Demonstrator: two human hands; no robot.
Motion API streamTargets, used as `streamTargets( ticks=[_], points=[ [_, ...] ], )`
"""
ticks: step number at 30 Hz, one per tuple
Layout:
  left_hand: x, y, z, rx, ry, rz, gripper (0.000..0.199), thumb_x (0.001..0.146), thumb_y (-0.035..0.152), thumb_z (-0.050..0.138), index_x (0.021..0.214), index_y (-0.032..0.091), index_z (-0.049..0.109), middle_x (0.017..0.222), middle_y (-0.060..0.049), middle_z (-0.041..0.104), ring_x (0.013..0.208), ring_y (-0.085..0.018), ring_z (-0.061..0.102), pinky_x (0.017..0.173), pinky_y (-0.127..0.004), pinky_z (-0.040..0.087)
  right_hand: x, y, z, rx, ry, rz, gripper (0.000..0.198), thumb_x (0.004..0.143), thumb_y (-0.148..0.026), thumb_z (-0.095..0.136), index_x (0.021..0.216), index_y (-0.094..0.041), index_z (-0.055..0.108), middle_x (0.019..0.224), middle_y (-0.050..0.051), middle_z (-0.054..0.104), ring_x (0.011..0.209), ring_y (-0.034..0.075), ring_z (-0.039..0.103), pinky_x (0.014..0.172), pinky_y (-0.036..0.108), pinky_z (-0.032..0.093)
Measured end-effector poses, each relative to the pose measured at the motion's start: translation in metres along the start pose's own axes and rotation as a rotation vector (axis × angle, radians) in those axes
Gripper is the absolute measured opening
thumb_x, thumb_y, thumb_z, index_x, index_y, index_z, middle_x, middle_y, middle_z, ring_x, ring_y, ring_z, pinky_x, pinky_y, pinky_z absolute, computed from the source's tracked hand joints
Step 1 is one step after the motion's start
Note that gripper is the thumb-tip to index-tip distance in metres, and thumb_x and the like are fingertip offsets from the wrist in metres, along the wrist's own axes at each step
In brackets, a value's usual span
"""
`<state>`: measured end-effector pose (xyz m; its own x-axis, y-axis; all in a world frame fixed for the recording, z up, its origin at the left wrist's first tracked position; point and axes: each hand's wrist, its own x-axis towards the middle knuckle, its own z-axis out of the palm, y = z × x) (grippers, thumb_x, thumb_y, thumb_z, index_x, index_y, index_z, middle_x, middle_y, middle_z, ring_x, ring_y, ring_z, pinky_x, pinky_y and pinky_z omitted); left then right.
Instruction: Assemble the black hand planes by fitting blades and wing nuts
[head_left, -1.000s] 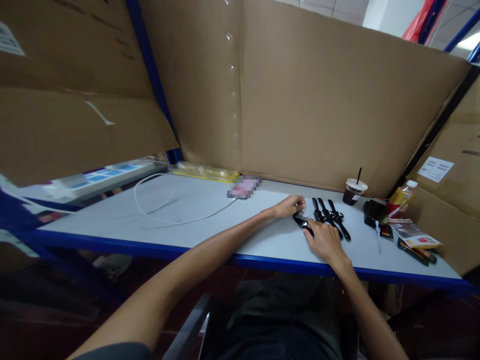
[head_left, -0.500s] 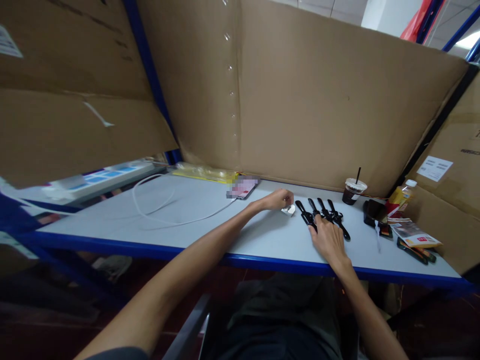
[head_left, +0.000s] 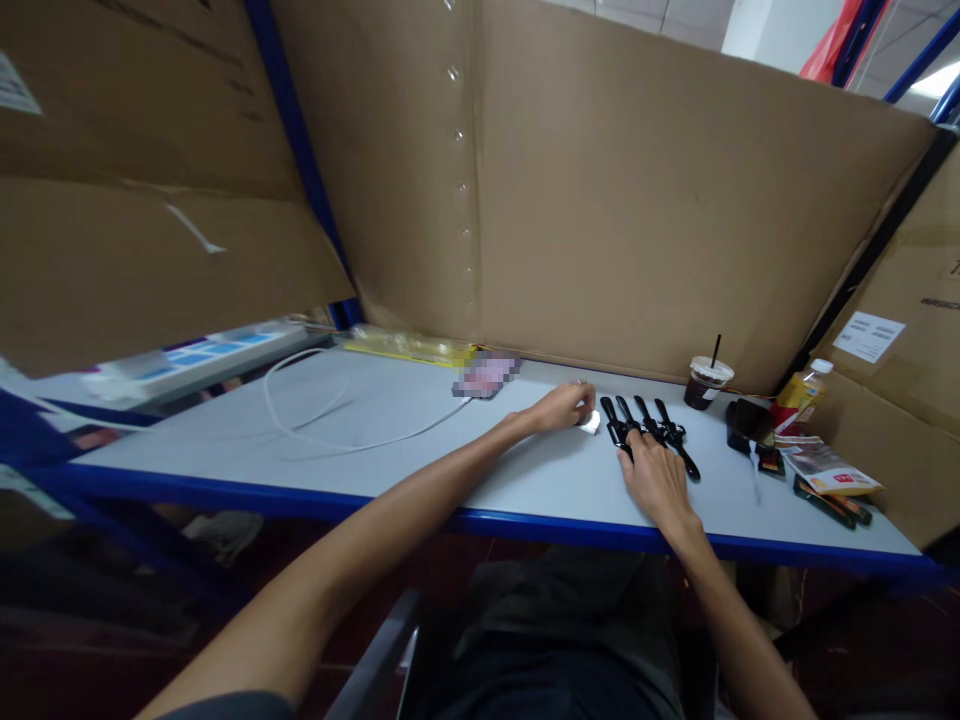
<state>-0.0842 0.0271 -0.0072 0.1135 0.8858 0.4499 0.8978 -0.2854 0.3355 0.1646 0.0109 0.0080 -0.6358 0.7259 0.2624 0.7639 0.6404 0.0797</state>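
My left hand (head_left: 564, 407) is closed on a small white piece (head_left: 590, 423) just above the table, left of a row of tools. What the white piece is made of I cannot make out. Several black two-handled tools, by their shape spokeshaves (head_left: 651, 421), lie side by side on the tabletop. My right hand (head_left: 655, 474) lies over the near ends of the left ones, its thumb and fingers closed about the handle of one. Its palm and fingers hide parts of these tools.
An iced drink cup with a straw (head_left: 707, 383) stands behind the tools. To the right are a bottle (head_left: 806, 395), a black object (head_left: 748, 424) and a packet (head_left: 832, 467). A white cable (head_left: 375, 444) runs to a phone (head_left: 486, 376). Cardboard (head_left: 600, 200) walls the back.
The leftmost spokeshave has shifted right, closer against its neighbour. My left hand has moved slightly right with the white piece. My right hand has barely moved.
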Motion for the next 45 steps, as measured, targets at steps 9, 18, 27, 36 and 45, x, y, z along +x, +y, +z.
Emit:
streamTargets(
  ticks=[9, 18, 27, 36, 45],
  points=[
    [0.000, 0.007, -0.009, -0.028, 0.082, -0.051, 0.019, 0.091, 0.015, 0.051, 0.105, 0.017, 0.063, 0.109, -0.008, 0.067, 0.099, -0.021, 0.061, 0.089, -0.035, 0.049, 0.006, 0.028, -0.010, 0.064, 0.066, 0.219, 0.025, 0.105, -0.030, 0.041, 0.112, -0.023, 0.064, 0.112, 0.008, 0.072, 0.097, 0.022, 0.070, 0.072, 0.028, 0.042],
    [-0.001, 0.008, -0.004, 0.017, 0.005, 0.016, 0.020, 0.088, 0.014, 0.052, 0.099, 0.017, 0.069, 0.100, -0.008, 0.070, 0.094, -0.022, 0.063, 0.084, -0.033, 0.049, 0.007, 0.062, -0.024, 0.053, -0.042, 0.263, 0.027, 0.101, -0.038, 0.048, 0.110, -0.025, 0.070, 0.106, 0.010, 0.075, 0.098, 0.025, 0.070, 0.076, 0.030, 0.044],
    [-0.002, 0.008, -0.003, 0.025, 0.003, 0.045, 0.018, 0.085, 0.012, 0.054, 0.091, 0.016, 0.071, 0.095, -0.008, 0.071, 0.089, -0.021, 0.062, 0.081, -0.031, 0.046, 0.008, 0.102, -0.030, 0.025, -0.059, 0.377, 0.032, 0.100, -0.044, 0.049, 0.111, -0.025, 0.073, 0.103, 0.012, 0.075, 0.101, 0.030, 0.070, 0.075, 0.033, 0.044],
    [-0.002, 0.009, -0.003, 0.006, -0.018, 0.032, 0.019, 0.081, 0.008, 0.057, 0.087, 0.016, 0.073, 0.089, -0.008, 0.072, 0.083, -0.020, 0.063, 0.078, -0.029, 0.046, 0.013, 0.095, -0.014, 0.021, -0.126, 0.311, 0.033, 0.100, -0.044, 0.048, 0.109, -0.023, 0.071, 0.104, 0.013, 0.075, 0.103, 0.030, 0.070, 0.078, 0.034, 0.046],
    [-0.006, 0.028, -0.004, -0.025, -0.129, 0.106, 0.022, 0.082, 0.009, 0.060, 0.093, 0.019, 0.076, 0.098, -0.008, 0.074, 0.093, -0.021, 0.064, 0.082, -0.030, 0.047, 0.017, 0.100, -0.001, -0.011, -0.224, 0.307, 0.034, 0.098, -0.042, 0.049, 0.112, -0.017, 0.067, 0.112, 0.016, 0.072, 0.103, 0.029, 0.070, 0.079, 0.034, 0.046]
  ],
)
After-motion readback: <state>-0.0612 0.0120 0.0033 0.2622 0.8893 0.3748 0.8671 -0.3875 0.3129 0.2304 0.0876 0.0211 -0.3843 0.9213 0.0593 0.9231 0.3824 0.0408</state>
